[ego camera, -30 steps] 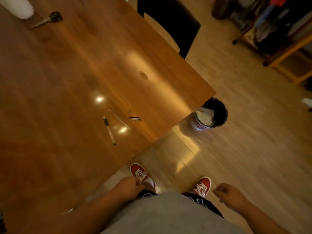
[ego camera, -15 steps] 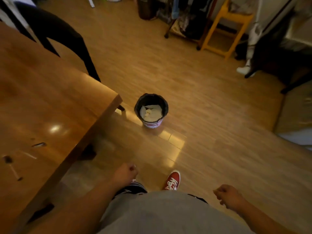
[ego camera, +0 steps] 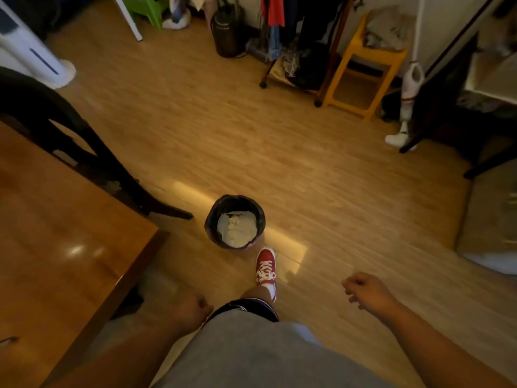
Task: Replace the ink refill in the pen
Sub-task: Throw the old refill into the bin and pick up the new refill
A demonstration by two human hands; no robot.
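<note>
My left hand (ego camera: 193, 306) hangs low beside my thigh with its fingers curled. It is blurred, and I cannot tell whether anything is in it. To the right, my right hand (ego camera: 366, 292) is held out over the floor, fingers loosely curled, with nothing visible in it. A small dark pen part (ego camera: 7, 340) lies on the wooden table (ego camera: 64, 225) at the frame's left edge. The rest of the pen and the refills are out of view.
A black-lined waste bin (ego camera: 235, 201) holding crumpled white paper stands on the wood floor just ahead of my red shoe (ego camera: 265, 266). A black chair (ego camera: 84, 141) stands by the table's far corner. A yellow stool (ego camera: 366, 65) and a clothes rack (ego camera: 296, 51) are at the back.
The view has swung right, away from the tabletop with the pen parts, and moved toward the bin. My right foot has stepped forward close to the bin. Both hands stay low at my sides.
</note>
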